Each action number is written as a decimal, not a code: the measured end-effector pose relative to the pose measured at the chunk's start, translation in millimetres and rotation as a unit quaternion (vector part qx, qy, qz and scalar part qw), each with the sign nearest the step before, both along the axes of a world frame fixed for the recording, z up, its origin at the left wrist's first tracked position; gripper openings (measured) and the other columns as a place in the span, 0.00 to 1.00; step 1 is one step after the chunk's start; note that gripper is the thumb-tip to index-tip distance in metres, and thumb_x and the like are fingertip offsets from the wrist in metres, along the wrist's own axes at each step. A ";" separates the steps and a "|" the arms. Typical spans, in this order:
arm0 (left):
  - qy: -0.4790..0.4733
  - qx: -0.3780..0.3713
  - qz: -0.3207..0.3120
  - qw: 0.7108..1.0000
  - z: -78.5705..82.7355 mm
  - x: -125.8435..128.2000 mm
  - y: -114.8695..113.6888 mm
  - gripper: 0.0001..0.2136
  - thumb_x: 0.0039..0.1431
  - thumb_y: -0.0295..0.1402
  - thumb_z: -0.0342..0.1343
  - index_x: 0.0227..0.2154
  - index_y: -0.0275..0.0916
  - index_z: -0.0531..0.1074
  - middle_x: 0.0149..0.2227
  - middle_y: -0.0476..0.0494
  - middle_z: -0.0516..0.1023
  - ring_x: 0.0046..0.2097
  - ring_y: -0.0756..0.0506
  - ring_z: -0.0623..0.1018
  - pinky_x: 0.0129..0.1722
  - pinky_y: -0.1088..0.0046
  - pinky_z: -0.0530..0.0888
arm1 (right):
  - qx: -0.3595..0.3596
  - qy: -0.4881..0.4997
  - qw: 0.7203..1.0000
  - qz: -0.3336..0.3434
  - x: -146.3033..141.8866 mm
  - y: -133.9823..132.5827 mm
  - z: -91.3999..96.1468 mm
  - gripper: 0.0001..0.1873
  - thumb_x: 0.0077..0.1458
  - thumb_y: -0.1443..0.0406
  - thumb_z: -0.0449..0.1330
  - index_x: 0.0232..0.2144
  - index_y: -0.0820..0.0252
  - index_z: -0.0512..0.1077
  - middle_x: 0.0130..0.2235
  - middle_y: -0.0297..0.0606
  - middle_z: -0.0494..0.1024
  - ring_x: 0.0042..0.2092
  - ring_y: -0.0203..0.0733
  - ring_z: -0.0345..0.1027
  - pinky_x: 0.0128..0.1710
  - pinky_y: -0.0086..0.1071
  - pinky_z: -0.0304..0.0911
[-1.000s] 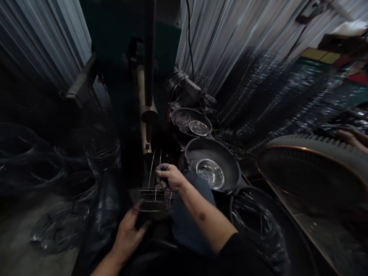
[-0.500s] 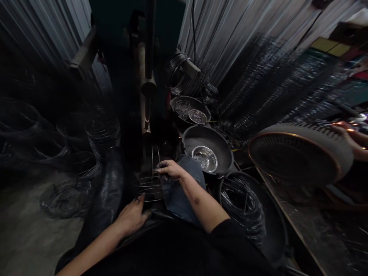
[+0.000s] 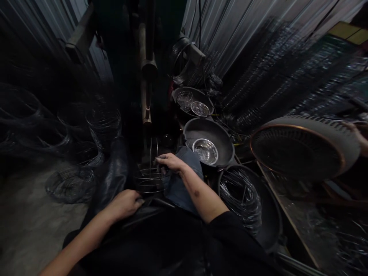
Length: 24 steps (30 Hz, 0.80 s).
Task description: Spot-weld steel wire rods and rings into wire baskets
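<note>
A small wire frame (image 3: 149, 177) of stacked rings and upright rods sits in front of my knees, under a dark upright machine post (image 3: 148, 61). My right hand (image 3: 169, 161) pinches the frame at its upper right, fingers closed on the wire. My left hand (image 3: 123, 205) rests at the frame's lower left edge with its fingers curled; what they hold is hidden in the dark. My jeans-clad knee (image 3: 184, 176) lies just right of the frame.
A dark pan (image 3: 208, 142) holding a steel bowl (image 3: 204, 150) sits to the right, with a second pan (image 3: 193, 101) behind it. Wire coils (image 3: 240, 193) fill a basin nearby, more coils (image 3: 71, 182) lie left. A round fan guard (image 3: 299, 147) stands right, another person's hand (image 3: 358, 132) beyond it.
The view has tipped down and back. My left hand slid lower and curled at the frame's base. My right hand kept its pinch on the wire frame.
</note>
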State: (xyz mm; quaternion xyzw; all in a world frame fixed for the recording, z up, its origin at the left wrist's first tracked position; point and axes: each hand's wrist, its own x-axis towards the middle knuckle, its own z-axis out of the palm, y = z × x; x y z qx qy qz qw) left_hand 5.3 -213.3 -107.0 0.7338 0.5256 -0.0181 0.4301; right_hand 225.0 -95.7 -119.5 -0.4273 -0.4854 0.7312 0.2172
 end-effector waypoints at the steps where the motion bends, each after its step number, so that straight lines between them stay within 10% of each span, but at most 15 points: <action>1: -0.027 -0.008 0.009 1.000 2.2 -5.8 3.6 0.16 0.55 0.43 0.49 0.34 0.43 0.80 0.38 0.43 0.81 0.40 0.42 0.79 0.43 0.69 0.73 | -0.010 0.007 1.000 -0.014 0.6 0.0 -1.1 0.19 0.52 0.53 0.65 0.29 0.65 0.72 0.21 0.33 0.74 0.16 0.32 0.62 0.14 0.24 0.58; 8: -0.168 0.095 0.295 0.936 -14.5 -23.0 29.0 0.25 0.53 0.52 0.51 0.44 0.39 0.78 0.44 0.42 0.80 0.46 0.41 0.78 0.49 0.66 0.73 | -0.113 0.085 0.978 -0.155 -9.9 2.4 1.2 0.16 0.63 0.56 0.56 0.33 0.64 0.70 0.24 0.35 0.76 0.23 0.35 0.68 0.22 0.25 0.62; 16: -0.161 0.124 0.235 0.950 -31.9 -16.3 27.1 0.26 0.53 0.51 0.49 0.46 0.40 0.77 0.45 0.43 0.80 0.47 0.41 0.78 0.52 0.65 0.72 | -0.224 0.190 0.950 -0.102 -33.1 -0.7 5.5 0.27 0.69 0.54 0.37 0.36 0.62 0.70 0.25 0.37 0.76 0.29 0.40 0.72 0.33 0.32 0.68; 24: -0.158 0.146 0.214 0.953 -28.2 -20.4 20.3 0.24 0.56 0.48 0.47 0.47 0.39 0.76 0.47 0.44 0.79 0.49 0.43 0.77 0.53 0.68 0.71 | -0.194 0.202 0.953 -0.114 -38.0 -2.0 2.8 0.10 0.45 0.72 0.55 0.33 0.64 0.71 0.25 0.36 0.75 0.25 0.36 0.67 0.27 0.27 0.65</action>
